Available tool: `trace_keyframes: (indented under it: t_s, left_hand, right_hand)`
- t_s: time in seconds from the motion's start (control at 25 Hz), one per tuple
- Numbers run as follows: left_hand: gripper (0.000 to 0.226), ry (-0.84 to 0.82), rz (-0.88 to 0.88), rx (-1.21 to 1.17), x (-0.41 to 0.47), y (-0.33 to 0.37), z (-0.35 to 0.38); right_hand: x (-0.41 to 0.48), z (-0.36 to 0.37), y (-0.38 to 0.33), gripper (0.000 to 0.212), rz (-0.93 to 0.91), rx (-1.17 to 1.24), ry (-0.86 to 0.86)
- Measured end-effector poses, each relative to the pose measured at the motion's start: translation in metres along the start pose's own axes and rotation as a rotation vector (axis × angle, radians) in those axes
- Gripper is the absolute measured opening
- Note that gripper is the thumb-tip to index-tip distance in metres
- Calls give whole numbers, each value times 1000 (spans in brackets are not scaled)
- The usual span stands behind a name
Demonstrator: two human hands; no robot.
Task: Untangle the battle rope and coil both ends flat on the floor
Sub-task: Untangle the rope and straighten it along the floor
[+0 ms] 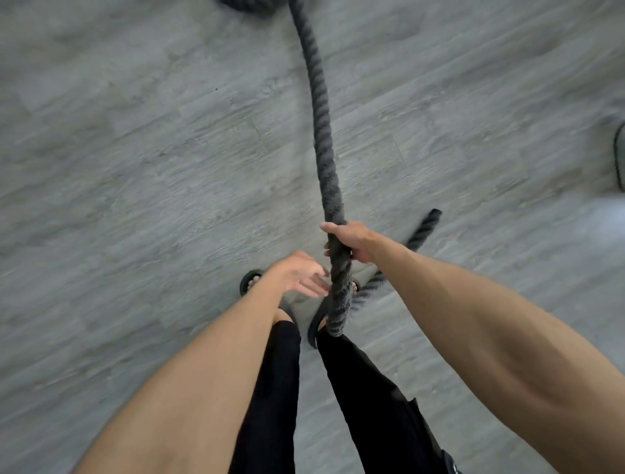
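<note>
A thick dark grey battle rope (321, 128) runs from a dark heap at the top edge down the middle of the floor to me. My right hand (351, 240) is closed around it, lifting it off the floor. Below the grip the rope bends back, and its free end (431, 218) lies on the floor to the right. My left hand (301, 274) hovers just left of the rope with fingers spread, holding nothing.
Grey wood-pattern floor (135, 152) lies all around. My legs in black trousers and dark sandals (250, 280) stand right under the hands. A dark curved object (619, 155) shows at the right edge. More rope is piled at the top edge (247, 4).
</note>
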State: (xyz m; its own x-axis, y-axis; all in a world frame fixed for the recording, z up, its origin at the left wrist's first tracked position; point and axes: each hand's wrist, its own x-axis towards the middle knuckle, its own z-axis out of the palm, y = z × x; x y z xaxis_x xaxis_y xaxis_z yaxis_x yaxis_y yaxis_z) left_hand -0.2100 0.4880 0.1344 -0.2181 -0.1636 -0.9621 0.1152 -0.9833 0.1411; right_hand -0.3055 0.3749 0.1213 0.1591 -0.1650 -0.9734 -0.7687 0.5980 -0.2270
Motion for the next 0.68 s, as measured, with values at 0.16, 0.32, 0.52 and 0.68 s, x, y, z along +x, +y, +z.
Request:
trace_keyframes:
  t_s: [0.16,0.32,0.52,0.68]
  left_hand:
    - [16,341,98,19,-26,11,-84]
    - [13,545,292,289,-55,64,-133]
    - [27,674,371,627,-82,116,-183]
    - [28,676,305,731,-110,143,-231]
  right_hand:
    - [-8,27,-19,66,39,-266,11]
    - [-12,58,-60,37,-52,-612,152]
    - [-12,93,-138,32,-221,-637,253]
    - [-15,97,-213,31,-341,-628,225]
